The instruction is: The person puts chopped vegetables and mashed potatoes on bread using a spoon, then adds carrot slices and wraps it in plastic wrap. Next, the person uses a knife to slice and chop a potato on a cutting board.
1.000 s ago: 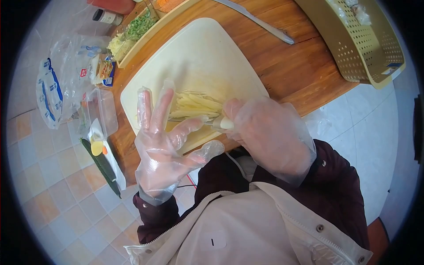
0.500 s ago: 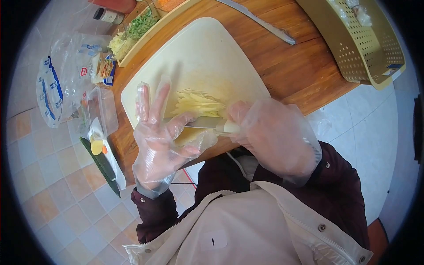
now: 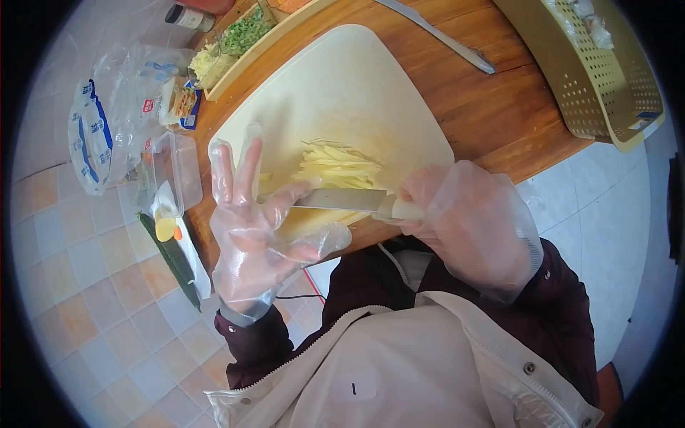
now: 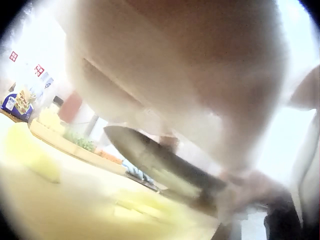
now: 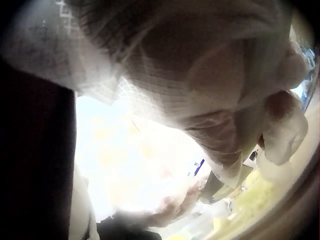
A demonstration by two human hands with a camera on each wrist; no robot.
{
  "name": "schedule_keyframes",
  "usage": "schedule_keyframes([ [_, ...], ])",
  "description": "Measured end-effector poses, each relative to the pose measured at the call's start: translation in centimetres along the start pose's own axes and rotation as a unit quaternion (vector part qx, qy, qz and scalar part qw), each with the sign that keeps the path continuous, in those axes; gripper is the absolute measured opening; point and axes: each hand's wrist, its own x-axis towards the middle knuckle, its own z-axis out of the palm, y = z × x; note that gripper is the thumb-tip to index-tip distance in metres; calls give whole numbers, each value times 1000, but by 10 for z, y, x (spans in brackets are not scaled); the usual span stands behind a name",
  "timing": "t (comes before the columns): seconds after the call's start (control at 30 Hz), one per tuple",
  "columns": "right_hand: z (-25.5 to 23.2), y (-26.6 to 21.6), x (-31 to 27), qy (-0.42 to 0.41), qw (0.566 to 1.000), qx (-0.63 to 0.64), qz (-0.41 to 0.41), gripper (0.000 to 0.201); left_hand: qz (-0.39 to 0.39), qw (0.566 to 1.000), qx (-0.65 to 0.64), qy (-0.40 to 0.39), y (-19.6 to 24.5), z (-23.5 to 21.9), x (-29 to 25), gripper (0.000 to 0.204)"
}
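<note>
Over the cutting board (image 3: 342,78), gripping the knife (image 3: 364,200) by its handle (image 3: 405,208) in the right hand (image 3: 478,228); holding the left hand (image 3: 250,235) open, fingers spread, at the blade (image 3: 332,198), near pale strips (image 3: 339,164). On the plastic bag (image 3: 132,93), unreadable red-and-blue print (image 3: 148,106).

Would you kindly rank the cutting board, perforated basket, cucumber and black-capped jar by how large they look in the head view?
Largest to smallest:
1. Cutting board
2. Perforated basket
3. Cucumber
4. Black-capped jar

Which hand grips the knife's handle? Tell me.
The right hand, curled round the handle of the knife; the left hand has its fingers spread, clear of the handle.
</note>
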Motion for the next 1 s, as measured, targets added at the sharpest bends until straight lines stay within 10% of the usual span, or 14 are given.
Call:
schedule_keyframes([
  [0.3, -2, 1, -1, -111, 987, 88, 74, 28, -11, 999, 10, 50, -16, -16, -17, 109],
  [0.4, -7, -1, 6, -126, 988, 50, 78, 28, 59, 959, -265, 84, -30, -4, -8, 131],
  [0.5, -11, -2, 5, -118, 990, 19, 77, 27, 109, 978, -3, -177, -15, -34, 32, 138],
  [1.0, -30, 27, 9, -26, 999, -22, -27, 17, 127, 962, -101, -218, -20, 9, 66, 111],
])
